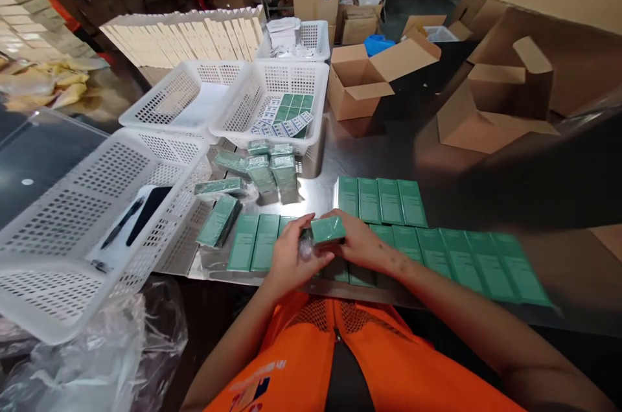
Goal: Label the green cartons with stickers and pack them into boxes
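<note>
You have a small green box (328, 228) up in front of you, held between your two hands over the near edge of the shiny table (315, 188). Your left hand (293, 253) has its fingers bent and its thumb a bit apart, with hold of the left end of the box. Some crinkly clear plastic (306, 246) sits in that hand too. Your right hand (358, 240) is curled around the right end, its fingers closed on the box; some of its fingertips are hidden.

Under and beside your hands, more green boxes lie flat side by side. A long row (457, 261) runs off to the right, a short row (379, 201) of four lies just past it, and a few boxes (255, 242) lie to the left. Farther left is a bunch of shiny wrapped boxes (272, 171), some standing up.

A white basket (111, 185) on the left has a pen (121, 223) in it. A far basket (319, 85) has blue and white strips (286, 126) and green things inside.
</note>
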